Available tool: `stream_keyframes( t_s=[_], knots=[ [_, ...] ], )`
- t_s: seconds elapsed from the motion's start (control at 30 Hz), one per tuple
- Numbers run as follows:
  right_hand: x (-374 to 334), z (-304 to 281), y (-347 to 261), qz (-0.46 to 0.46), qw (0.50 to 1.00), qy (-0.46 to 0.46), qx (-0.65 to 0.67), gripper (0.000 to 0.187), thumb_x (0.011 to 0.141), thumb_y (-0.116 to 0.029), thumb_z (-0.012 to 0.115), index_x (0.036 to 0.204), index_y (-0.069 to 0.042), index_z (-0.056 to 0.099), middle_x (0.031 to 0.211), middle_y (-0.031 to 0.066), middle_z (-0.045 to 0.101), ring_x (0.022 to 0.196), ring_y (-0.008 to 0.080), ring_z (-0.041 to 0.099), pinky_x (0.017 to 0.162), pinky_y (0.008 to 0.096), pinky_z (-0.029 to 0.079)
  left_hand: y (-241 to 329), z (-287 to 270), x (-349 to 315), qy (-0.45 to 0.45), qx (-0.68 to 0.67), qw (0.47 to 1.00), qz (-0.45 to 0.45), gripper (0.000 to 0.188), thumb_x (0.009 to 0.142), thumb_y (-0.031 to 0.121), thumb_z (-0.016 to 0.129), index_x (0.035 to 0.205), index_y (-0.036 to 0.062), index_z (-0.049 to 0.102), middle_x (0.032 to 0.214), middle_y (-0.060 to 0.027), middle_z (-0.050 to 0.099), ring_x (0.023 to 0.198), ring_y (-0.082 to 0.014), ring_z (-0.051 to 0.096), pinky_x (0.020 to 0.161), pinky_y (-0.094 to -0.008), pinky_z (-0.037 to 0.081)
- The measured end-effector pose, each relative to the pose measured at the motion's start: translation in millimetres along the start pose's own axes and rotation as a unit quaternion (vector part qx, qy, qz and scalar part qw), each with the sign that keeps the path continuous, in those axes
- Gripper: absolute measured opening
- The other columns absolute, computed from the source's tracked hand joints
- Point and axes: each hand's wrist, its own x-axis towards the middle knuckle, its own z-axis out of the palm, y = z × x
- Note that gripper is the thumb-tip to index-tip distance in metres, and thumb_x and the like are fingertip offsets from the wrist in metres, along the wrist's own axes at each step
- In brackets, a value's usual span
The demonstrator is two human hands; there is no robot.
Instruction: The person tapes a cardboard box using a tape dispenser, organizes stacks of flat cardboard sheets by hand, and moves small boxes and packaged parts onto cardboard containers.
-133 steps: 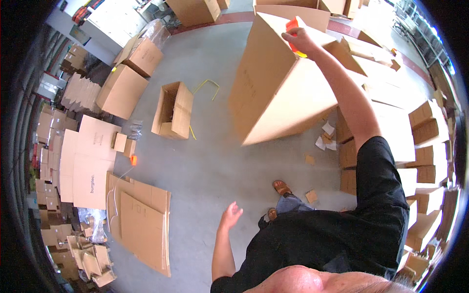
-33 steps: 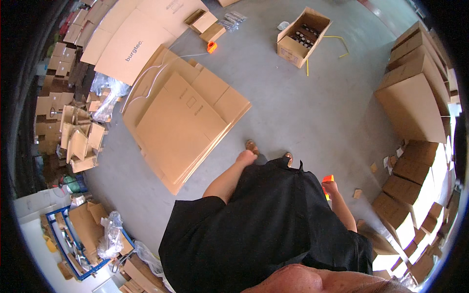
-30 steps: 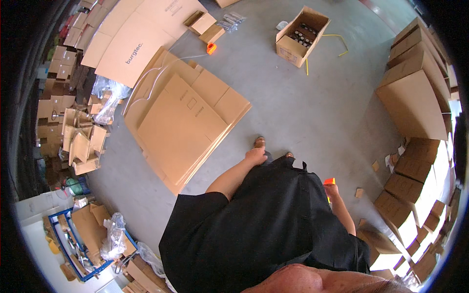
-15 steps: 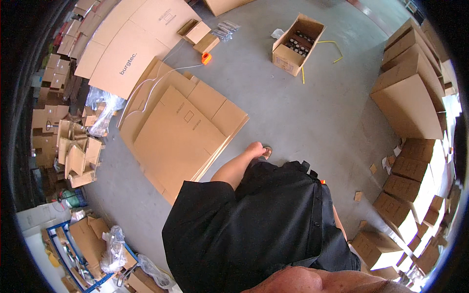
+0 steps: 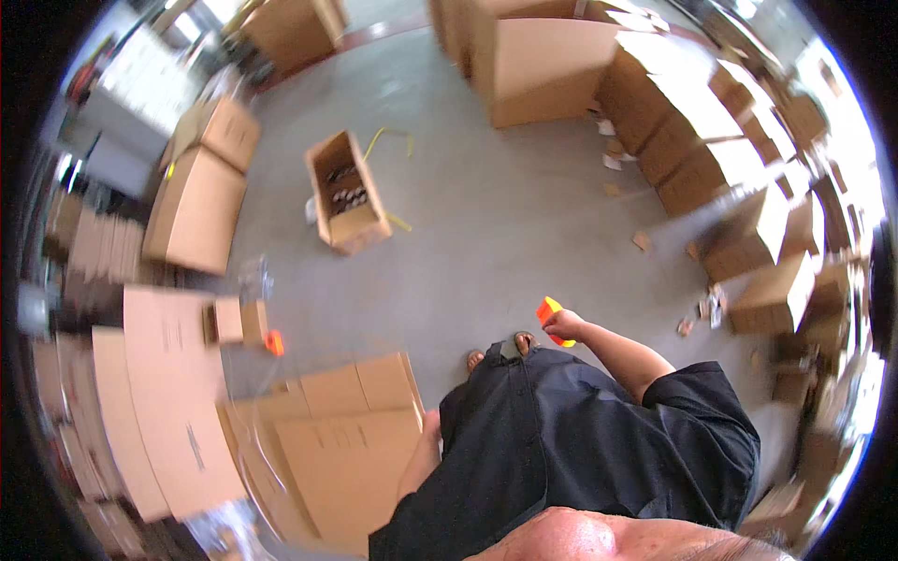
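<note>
My right hand (image 5: 565, 324) is closed around an orange-and-yellow handheld object (image 5: 549, 308), held out in front of my right side; its exact kind is unclear. My left hand (image 5: 431, 425) hangs by my left hip, its fingers mostly hidden against my dark clothing. Close to that hand lies a stack of flattened cardboard boxes (image 5: 346, 467) on the floor. Farther ahead, an open cardboard box (image 5: 360, 229) contains several small dark items with pale tops.
Large cartons (image 5: 552, 70) stand ahead, and more cartons (image 5: 697, 164) line the right side. Tall boxes (image 5: 201, 206) stand at the left. A yellow strap (image 5: 395, 131) and an orange object (image 5: 274, 343) lie on the floor, with cardboard scraps (image 5: 641, 241) at right.
My view has swung to the right, so the open box and flat stack appear farther left. My right hand and the orange-and-yellow object have come into view.
</note>
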Motion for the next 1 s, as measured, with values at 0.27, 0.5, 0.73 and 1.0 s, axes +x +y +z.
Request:
stream_keyframes(
  t_s=[0.27, 0.5, 0.73, 1.0],
  knots=[
    [-74, 56, 49, 0.121, 0.974, 0.136, 0.136, 0.03, 0.076, -0.035, 0.062, 0.092, -0.011, 0.071, 0.086, 0.0124, 0.068, 0.082, 0.0266, 0.065, 0.077, 0.0367, 0.051, 197, -39, -24, -0.098, 0.308, 0.946, -0.014, 0.024, 0.082, 0.021, 0.063, 0.065, 0.0038, 0.06, 0.055, -0.0048, 0.055, 0.044, -0.0168, 0.052, 0.039, -0.0348, 0.038],
    [-130, 143, 182, 0.298, 0.924, 0.145, 0.192, 0.028, 0.07, -0.03, 0.065, 0.092, -0.014, 0.072, 0.089, 0.01, 0.068, 0.083, 0.0238, 0.065, 0.078, 0.0344, 0.051, 297, 3, 26, -0.08, 0.303, 0.949, 0.023, 0.021, 0.086, 0.024, 0.06, 0.081, 0.0038, 0.061, 0.063, -0.0035, 0.06, 0.048, -0.0122, 0.055, 0.039, -0.0278, 0.041],
    [-176, 173, 226, 0.343, 0.868, 0.191, 0.303, 0.027, 0.07, -0.027, 0.063, 0.093, -0.017, 0.071, 0.089, 0.0068, 0.068, 0.085, 0.021, 0.064, 0.079, 0.0318, 0.05, 374, 144, -25, -0.156, 0.388, 0.907, 0.059, 0.024, 0.087, 0.023, 0.059, 0.099, 0.0024, 0.063, 0.074, -0.0033, 0.064, 0.057, -0.0094, 0.059, 0.042, -0.023, 0.043],
    [-193, 143, 246, 0.337, 0.809, 0.208, 0.435, 0.022, 0.072, -0.014, 0.06, 0.091, -0.017, 0.071, 0.094, 0.004, 0.069, 0.09, 0.0183, 0.064, 0.082, 0.0314, 0.05, 376, 308, -64, -0.311, 0.508, 0.731, 0.334, 0.025, 0.08, 0.021, 0.064, 0.096, 0.0023, 0.068, 0.081, -0.0041, 0.067, 0.07, -0.0107, 0.062, 0.066, -0.0263, 0.05]
  ],
)
